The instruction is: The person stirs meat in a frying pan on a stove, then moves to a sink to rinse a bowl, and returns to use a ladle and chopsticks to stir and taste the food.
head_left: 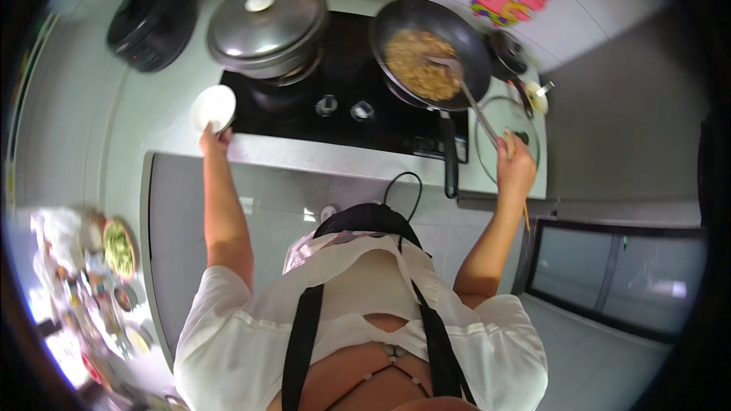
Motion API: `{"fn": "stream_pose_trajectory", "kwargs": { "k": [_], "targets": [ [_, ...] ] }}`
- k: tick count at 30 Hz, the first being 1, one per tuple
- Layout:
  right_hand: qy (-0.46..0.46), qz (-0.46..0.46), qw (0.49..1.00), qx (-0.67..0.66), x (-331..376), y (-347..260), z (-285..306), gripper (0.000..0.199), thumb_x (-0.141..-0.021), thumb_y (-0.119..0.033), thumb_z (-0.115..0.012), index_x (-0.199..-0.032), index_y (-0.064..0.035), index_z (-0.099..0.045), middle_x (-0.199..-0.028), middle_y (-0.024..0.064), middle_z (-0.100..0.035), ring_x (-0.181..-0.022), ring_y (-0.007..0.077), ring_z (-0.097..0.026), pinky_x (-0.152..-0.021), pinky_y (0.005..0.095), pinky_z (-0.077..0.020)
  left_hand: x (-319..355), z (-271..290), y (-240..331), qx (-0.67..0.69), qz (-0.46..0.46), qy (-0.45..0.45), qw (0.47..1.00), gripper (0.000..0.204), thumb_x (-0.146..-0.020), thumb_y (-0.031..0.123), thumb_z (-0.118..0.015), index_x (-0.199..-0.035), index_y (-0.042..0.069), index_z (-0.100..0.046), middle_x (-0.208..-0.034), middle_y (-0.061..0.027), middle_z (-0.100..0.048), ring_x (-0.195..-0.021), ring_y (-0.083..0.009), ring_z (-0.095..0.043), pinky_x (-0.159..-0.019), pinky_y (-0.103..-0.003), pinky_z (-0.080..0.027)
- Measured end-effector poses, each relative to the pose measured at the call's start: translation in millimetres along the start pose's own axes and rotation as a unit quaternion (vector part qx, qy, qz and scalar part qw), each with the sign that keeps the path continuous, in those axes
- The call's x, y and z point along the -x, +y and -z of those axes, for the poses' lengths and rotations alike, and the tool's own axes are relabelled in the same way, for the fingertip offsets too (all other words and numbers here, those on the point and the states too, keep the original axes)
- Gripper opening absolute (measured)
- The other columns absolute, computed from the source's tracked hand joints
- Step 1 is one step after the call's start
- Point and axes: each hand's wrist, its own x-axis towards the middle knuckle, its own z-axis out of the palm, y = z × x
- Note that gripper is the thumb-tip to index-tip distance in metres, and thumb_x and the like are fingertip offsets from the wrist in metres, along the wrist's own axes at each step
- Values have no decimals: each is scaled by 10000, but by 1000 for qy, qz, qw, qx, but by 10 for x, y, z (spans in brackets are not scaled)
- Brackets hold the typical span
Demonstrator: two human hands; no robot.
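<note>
My left hand (215, 139) grips a small white bowl (213, 106) by its near side, over the counter at the stove's left front corner. In my right hand (517, 166) is the handle of a metal spatula (480, 113), whose head rests in the brown, chopped-looking food (421, 68) inside a black wok (476, 38). A thin wooden stick, perhaps chopsticks (526, 217), also pokes out above and below my right fist. The wok sits on the right side of the black stove (304, 110), its long handle (450, 160) pointing toward me.
A lidded silver pot (266, 27) stands on the stove's left side, with a black cooker (152, 23) farther left. A glass lid (487, 160) lies right of the wok, near a dark lidded pot (508, 53). Green vegetables fill a basket (119, 247) on the left counter.
</note>
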Motion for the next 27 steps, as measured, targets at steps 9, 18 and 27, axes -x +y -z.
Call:
{"fn": "stream_pose_trajectory", "kwargs": {
  "k": [9, 18, 27],
  "targets": [
    [11, -22, 999, 36, 110, 220, 60, 172, -737, -238, -631, -842, -102, -625, -782, 103, -593, -690, 306, -564, -606, 392, -447, 232, 5, 54, 9, 4, 17, 1000, 437, -785, 30, -431, -1208, -4, -326, -1034, -196, -486, -850, -287, -563, -650, -383, -549],
    [-154, 30, 984, 81, -305, 350, -157, 453, -640, -344, -694, -1011, -106, -592, -910, 84, -603, -845, 290, -542, -677, 390, -465, 2089, -304, -162, 50, 60, -168, 983, 453, -681, 80, -544, -1106, 1, -409, -958, -145, -538, -782, -237, -555, -618, -340, -484],
    [-130, 177, 975, 35, -553, 760, -349, 208, -722, -177, -588, -886, -61, -533, -740, 132, -606, -700, 289, -580, -595, 401, -466, 3134, -929, -972, -4, 221, -238, 946, 535, -688, 268, -587, -1155, 86, -401, -1038, -103, -537, -888, -248, -534, -772, -393, -399]
  ]
}}
